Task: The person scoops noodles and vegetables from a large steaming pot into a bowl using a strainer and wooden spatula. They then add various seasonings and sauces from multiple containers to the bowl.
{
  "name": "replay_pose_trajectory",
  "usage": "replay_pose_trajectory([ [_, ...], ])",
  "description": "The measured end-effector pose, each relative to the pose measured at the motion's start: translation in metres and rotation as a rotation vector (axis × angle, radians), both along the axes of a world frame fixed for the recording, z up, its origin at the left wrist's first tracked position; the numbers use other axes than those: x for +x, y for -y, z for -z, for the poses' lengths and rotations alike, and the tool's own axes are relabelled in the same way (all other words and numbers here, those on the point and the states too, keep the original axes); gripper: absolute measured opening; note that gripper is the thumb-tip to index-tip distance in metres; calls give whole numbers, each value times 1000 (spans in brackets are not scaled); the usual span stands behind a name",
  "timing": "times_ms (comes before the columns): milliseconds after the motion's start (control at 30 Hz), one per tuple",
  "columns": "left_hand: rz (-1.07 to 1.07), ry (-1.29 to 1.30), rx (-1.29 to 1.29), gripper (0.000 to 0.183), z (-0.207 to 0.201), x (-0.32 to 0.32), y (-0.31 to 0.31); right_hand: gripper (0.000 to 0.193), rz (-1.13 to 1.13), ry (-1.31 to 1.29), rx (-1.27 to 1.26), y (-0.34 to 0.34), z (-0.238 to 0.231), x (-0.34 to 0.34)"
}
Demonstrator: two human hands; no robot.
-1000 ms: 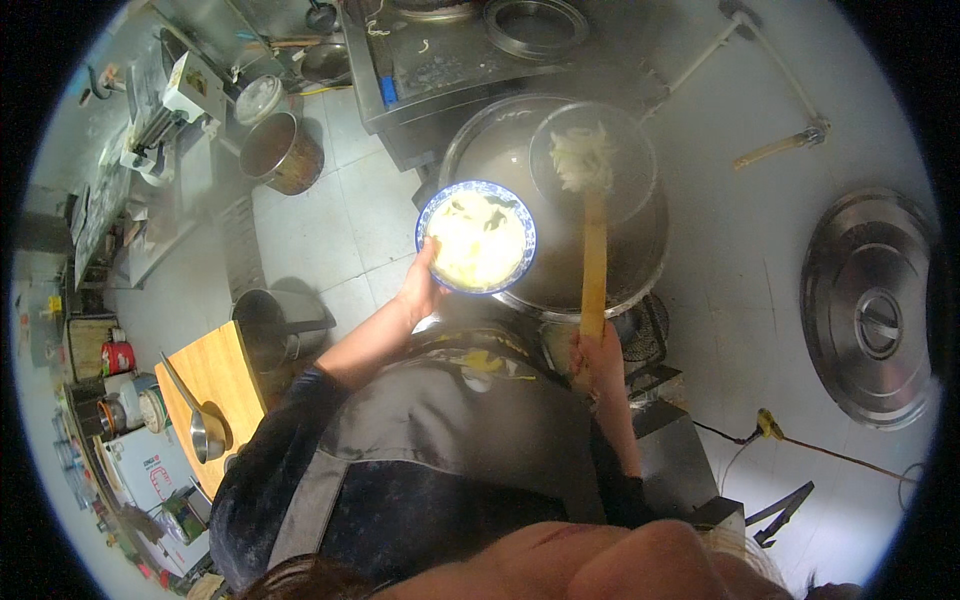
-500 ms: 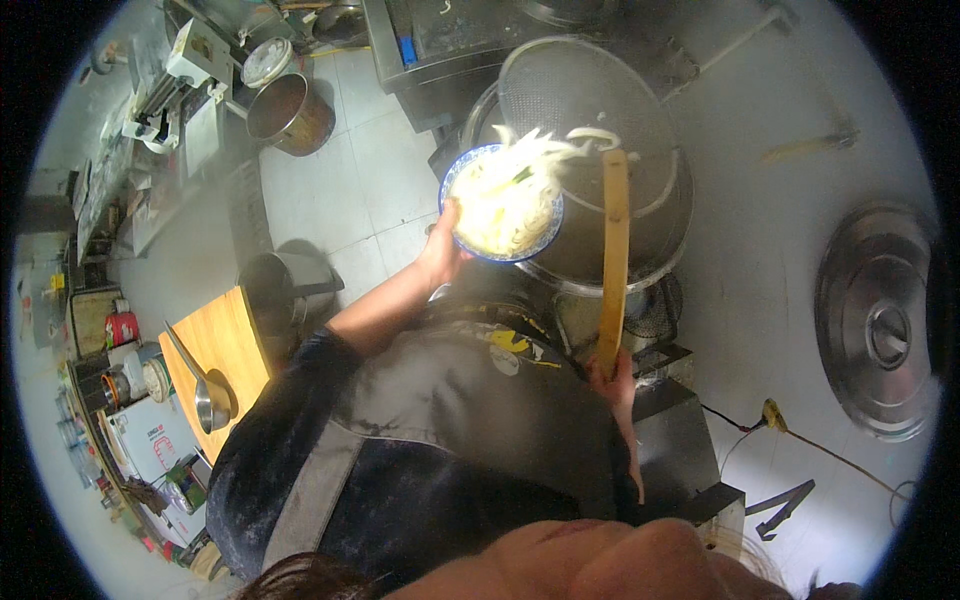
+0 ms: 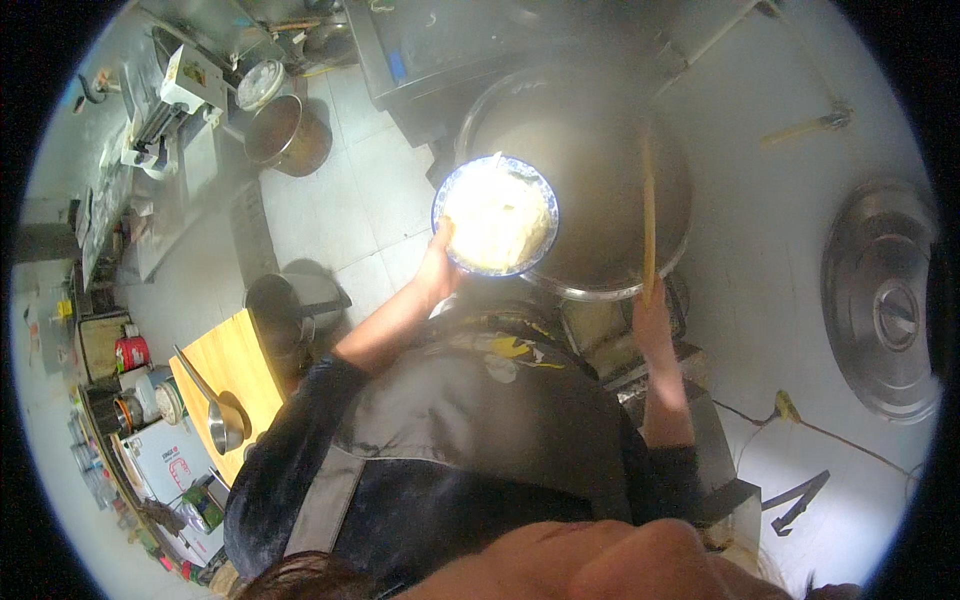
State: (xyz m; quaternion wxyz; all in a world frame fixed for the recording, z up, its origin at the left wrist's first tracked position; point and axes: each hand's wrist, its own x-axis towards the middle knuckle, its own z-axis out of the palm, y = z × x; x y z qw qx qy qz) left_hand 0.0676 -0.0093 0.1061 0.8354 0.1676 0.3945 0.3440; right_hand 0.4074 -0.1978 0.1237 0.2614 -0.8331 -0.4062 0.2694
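Observation:
My left hand [image 3: 437, 262] is closed around the left side of a blue-and-white bowl [image 3: 492, 271], held just over the near left rim of a large metal pot [image 3: 588, 293]. Pale noodles [image 3: 508, 218] fill the bowl, though glare washes out their detail. On the pot's right side, my right hand [image 3: 652, 315] grips the near end of a strainer's long wooden handle [image 3: 649, 215]. The handle reaches away from me over the pot. Steam and cloudy water hide the strainer's mesh head.
A large round metal lid [image 3: 893, 310] is at the right. To the left, a metal ladle [image 3: 226, 425] lies on a wooden board [image 3: 250, 355]. Deep metal pots [image 3: 288, 140] stand farther left, beside the tiled floor [image 3: 365, 170]. A dark metal counter [image 3: 440, 50] borders the far side.
The strainer's head has gone from view above the pot, and its handle has swung right and away from me. The noodles that trailed over the bowl's far edge now lie within it.

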Motion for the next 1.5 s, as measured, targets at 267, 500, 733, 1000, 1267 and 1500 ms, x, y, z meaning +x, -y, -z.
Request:
replay_pose_trajectory([
  [267,-136,-63,-19,74,-28,-7,15,26,290,-1067,-367,-116,67,71],
  [500,-375,-159,-54,75,-40,-45,47,16,-223,-1272,-439,-137,144,41],
  [733,-579,-163,-42,71,-38,-70,61,23,17,-1482,-349,-125,111,15],
  [1000,-594,-160,-29,70,-43,-62,61,40,279,-1660,-269,-69,52,44],
  [1267,-345,-47,-19,69,-30,-28,41,36,-1,-1649,-145,-152,124,15],
  [1500,-232,30,-83,66,-11,-1,29,27,-342,-914,153,-169,240,58],
])
